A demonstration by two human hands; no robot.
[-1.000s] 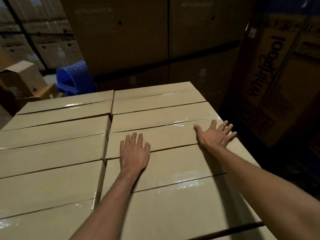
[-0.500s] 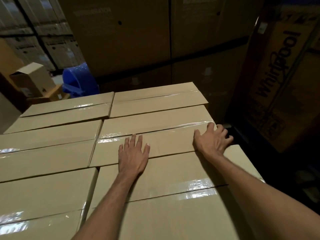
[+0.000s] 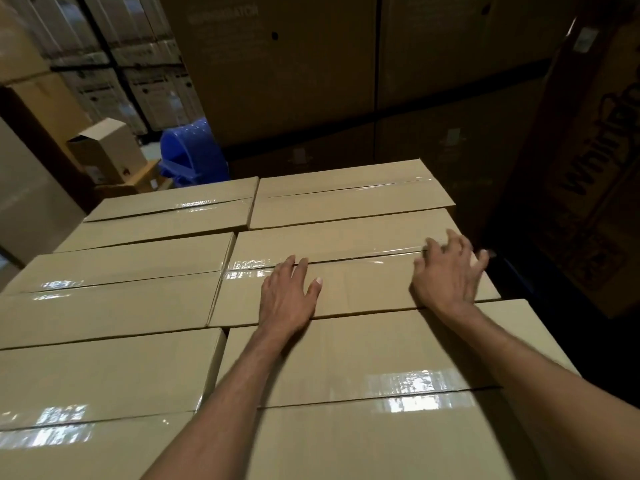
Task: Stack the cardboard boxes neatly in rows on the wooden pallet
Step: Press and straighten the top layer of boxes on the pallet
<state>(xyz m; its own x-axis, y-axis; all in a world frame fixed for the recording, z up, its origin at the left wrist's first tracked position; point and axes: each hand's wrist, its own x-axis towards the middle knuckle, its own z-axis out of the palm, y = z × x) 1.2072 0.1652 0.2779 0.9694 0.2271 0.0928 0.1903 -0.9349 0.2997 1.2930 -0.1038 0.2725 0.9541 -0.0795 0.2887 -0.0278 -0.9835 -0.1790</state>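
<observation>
The left hand (image 3: 289,296) lies flat, fingers straight, pressing on the lid of the middle box (image 3: 363,289). The right hand (image 3: 446,271) sits at that box's right end, fingers spread and loosely bent; blur hides whether they hook over the edge. Under both hands the box sits slightly askew, so they probably brace it to square its row. Taped boxes (image 3: 114,299) lie left of the left hand. The pallet is hidden below.

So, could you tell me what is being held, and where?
The middle box: right hand curls over its right end; left hand only presses flat on top.
</observation>
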